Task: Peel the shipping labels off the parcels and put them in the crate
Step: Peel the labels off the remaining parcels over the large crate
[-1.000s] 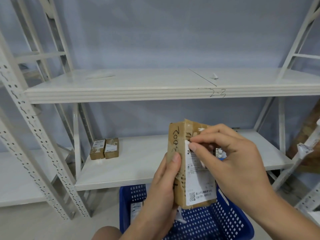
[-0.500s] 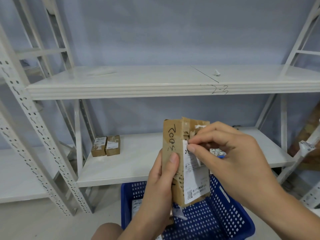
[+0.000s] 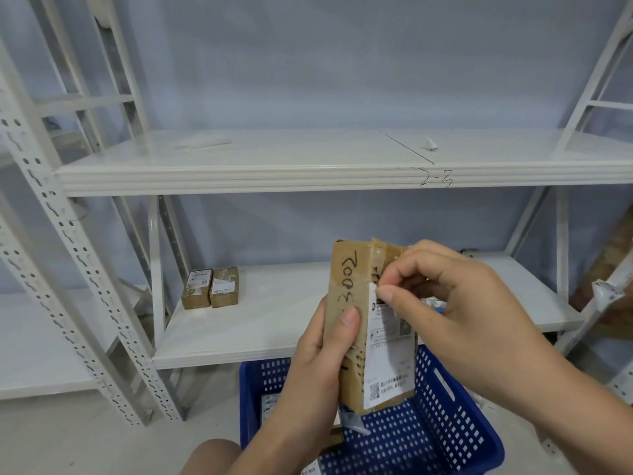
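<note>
parcel [image 3: 346, 303] upright over blue crate [image 3: 445, 423] at 6 o'clock | left hand [image 3: 318, 365] grips its left edge | right hand [image 3: 462, 310], picking a second ago, now pinches label [image 3: 387, 365] at its 12 o'clock corner | peel likely starting

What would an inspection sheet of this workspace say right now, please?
Surface: white lower shelf, two small parcels at its left end.
Job's things: held parcel upright above the blue crate; shipping label mostly stuck on.
Clutter: paper scrap on upper shelf.
Hands: left hand grips the parcel; right hand pinches the label's top corner with its fingers.
Cables: nothing seen.
Surroundings: pale wall, white racking.
</note>
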